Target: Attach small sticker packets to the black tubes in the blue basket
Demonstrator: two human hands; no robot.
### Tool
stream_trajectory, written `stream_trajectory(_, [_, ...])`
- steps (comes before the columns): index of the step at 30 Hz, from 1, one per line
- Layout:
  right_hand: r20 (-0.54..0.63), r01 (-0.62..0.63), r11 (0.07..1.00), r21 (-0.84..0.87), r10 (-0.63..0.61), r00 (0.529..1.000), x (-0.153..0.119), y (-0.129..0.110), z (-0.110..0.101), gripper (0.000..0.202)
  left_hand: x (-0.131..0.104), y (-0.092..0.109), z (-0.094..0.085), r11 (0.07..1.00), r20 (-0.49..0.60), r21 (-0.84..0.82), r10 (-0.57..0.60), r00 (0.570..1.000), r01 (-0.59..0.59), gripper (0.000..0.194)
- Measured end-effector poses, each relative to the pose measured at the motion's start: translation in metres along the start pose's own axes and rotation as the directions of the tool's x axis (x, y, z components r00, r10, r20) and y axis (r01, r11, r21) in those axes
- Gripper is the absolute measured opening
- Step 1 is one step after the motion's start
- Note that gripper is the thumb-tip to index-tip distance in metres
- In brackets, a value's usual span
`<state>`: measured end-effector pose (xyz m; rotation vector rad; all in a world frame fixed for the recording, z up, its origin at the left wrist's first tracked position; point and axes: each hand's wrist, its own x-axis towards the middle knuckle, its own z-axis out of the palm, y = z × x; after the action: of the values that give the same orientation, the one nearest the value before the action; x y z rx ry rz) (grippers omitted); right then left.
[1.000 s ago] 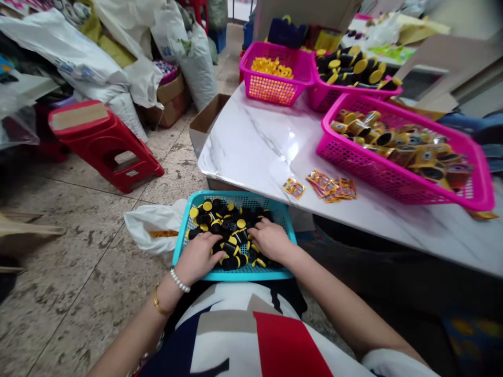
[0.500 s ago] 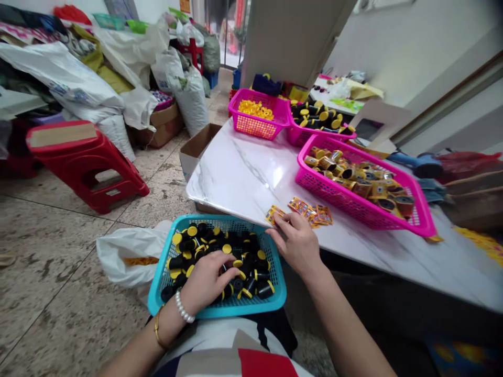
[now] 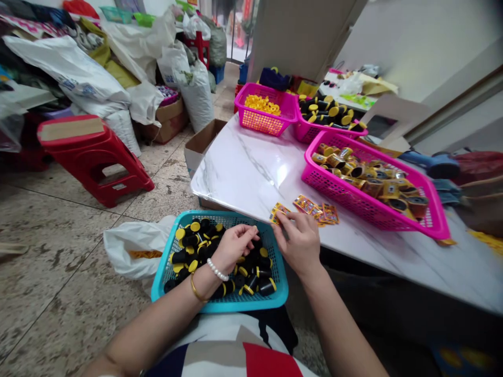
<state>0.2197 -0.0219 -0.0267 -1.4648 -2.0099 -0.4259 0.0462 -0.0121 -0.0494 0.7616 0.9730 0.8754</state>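
Observation:
A blue basket on my lap holds many black pieces with yellow caps. Over its right half is my left hand, fingers curled together; what they hold, if anything, is too small to tell. My right hand rests at the table's front edge, its fingertips on a small yellow-orange printed piece. Just right of those fingers lie several more printed pieces, partly overlapping, on the white marbled table.
A pink basket of gold cups stands on the table's right. Behind are pink baskets of yellow rings and black pieces. A red stool, a cardboard box and a white bag are on the left.
My left hand has risen from the black pieces and moved right, toward the table edge. My right hand stays on the printed piece. The view has shifted slightly.

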Motion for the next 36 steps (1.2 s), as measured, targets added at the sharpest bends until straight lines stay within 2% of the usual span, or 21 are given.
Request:
stream_trajectory(2, [0.063, 0.041, 0.999, -0.008, -0.04, 0.997, 0.002, 0.005, -0.001, 0.031, 0.002, 0.001, 0.002, 1.0, 0.011, -0.016, 0.001, 1.0, -0.001, 0.039])
stream_trajectory(4, [0.059, 0.056, 0.998, 0.012, -0.056, 0.997, 0.0, 0.007, -0.001, 0.03, 0.001, 0.002, 0.005, 0.999, 0.024, -0.033, -0.013, 1.0, 0.014, 0.039])
stream_trajectory(10, [0.048, -0.017, 0.998, 0.058, 0.014, 0.999, 0.002, 0.004, 0.002, 0.025, 0.002, 0.002, 0.016, 0.997, 0.073, -0.075, -0.015, 0.997, 0.02, 0.041])
stream_trajectory(12, [0.008, -0.088, 0.988, 0.126, 0.087, 0.996, 0.007, 0.005, 0.003, 0.02, 0.002, 0.004, 0.018, 0.997, 0.065, -0.078, -0.002, 0.998, 0.007, 0.041])
stream_trajectory(15, [-0.123, -0.155, 0.968, 0.196, 0.181, 0.976, 0.009, 0.004, 0.003, 0.016, -0.003, 0.008, 0.019, 0.997, 0.047, -0.074, 0.027, 0.999, -0.023, 0.04])
stream_trajectory(18, [-0.19, -0.083, 0.99, 0.112, 0.103, 0.976, -0.001, -0.012, 0.0, 0.026, -0.015, 0.013, 0.017, 0.996, 0.014, -0.074, 0.057, 0.998, -0.055, 0.04])
stream_trajectory(20, [-0.135, 0.025, 0.994, 0.108, -0.01, 0.991, -0.014, -0.031, -0.002, 0.038, -0.026, 0.012, 0.009, 0.994, -0.002, -0.067, 0.083, 0.997, -0.083, 0.038])
stream_trajectory(22, [-0.04, 0.097, 0.974, 0.205, -0.091, 0.995, -0.028, -0.052, -0.004, 0.043, -0.036, 0.006, -0.005, 0.994, -0.028, -0.037, 0.098, 0.995, -0.099, 0.035])
stream_trajectory(23, [0.015, 0.084, 0.956, 0.282, -0.092, 0.996, -0.034, -0.061, -0.004, 0.043, -0.04, 0.002, -0.015, 0.996, -0.052, -0.007, 0.093, 0.994, -0.093, 0.034])
stream_trajectory(25, [0.161, -0.082, 0.89, 0.449, 0.01, 0.987, -0.043, -0.074, -0.004, 0.046, -0.048, -0.007, -0.036, 0.996, -0.102, 0.079, 0.052, 0.993, -0.043, 0.031])
stream_trajectory(26, [0.257, -0.216, 0.826, 0.521, 0.089, 0.962, -0.046, -0.078, -0.003, 0.048, -0.051, -0.012, -0.046, 0.991, -0.106, 0.13, 0.02, 0.994, -0.006, 0.03])
stream_trajectory(27, [0.368, -0.357, 0.735, 0.577, 0.156, 0.917, -0.048, -0.08, -0.001, 0.048, -0.054, -0.015, -0.055, 0.983, -0.094, 0.184, -0.006, 0.996, 0.024, 0.03])
stream_trajectory(28, [0.491, -0.488, 0.627, 0.606, 0.187, 0.851, -0.05, -0.08, 0.003, 0.043, -0.056, -0.018, -0.062, 0.97, -0.067, 0.239, -0.022, 0.998, 0.038, 0.028])
stream_trajectory(30, [0.705, -0.69, 0.431, 0.581, 0.157, 0.692, -0.052, -0.08, 0.012, 0.026, -0.059, -0.02, -0.069, 0.951, -0.009, 0.309, -0.016, 1.0, 0.018, 0.026])
stream_trajectory(31, [0.768, -0.751, 0.368, 0.548, 0.135, 0.626, -0.053, -0.08, 0.018, 0.023, -0.06, -0.02, -0.07, 0.949, -0.009, 0.315, 0.012, 1.0, -0.009, 0.024])
stream_trajectory(32, [0.799, -0.787, 0.337, 0.517, 0.14, 0.584, -0.054, -0.081, 0.022, 0.026, -0.061, -0.019, -0.07, 0.952, -0.041, 0.304, 0.053, 0.998, -0.038, 0.024])
stream_trajectory(33, [0.801, -0.801, 0.333, 0.498, 0.177, 0.572, -0.055, -0.083, 0.027, 0.029, -0.063, -0.018, -0.069, 0.958, -0.1, 0.28, 0.094, 0.991, -0.063, 0.024])
stream_trajectory(34, [0.775, -0.796, 0.352, 0.493, 0.238, 0.585, -0.056, -0.085, 0.03, 0.03, -0.065, -0.018, -0.067, 0.965, -0.169, 0.246, 0.129, 0.977, -0.085, 0.025])
stream_trajectory(36, [0.681, -0.754, 0.434, 0.493, 0.347, 0.645, -0.058, -0.089, 0.032, 0.031, -0.071, -0.018, -0.066, 0.976, -0.283, 0.189, 0.163, 0.945, -0.112, 0.024])
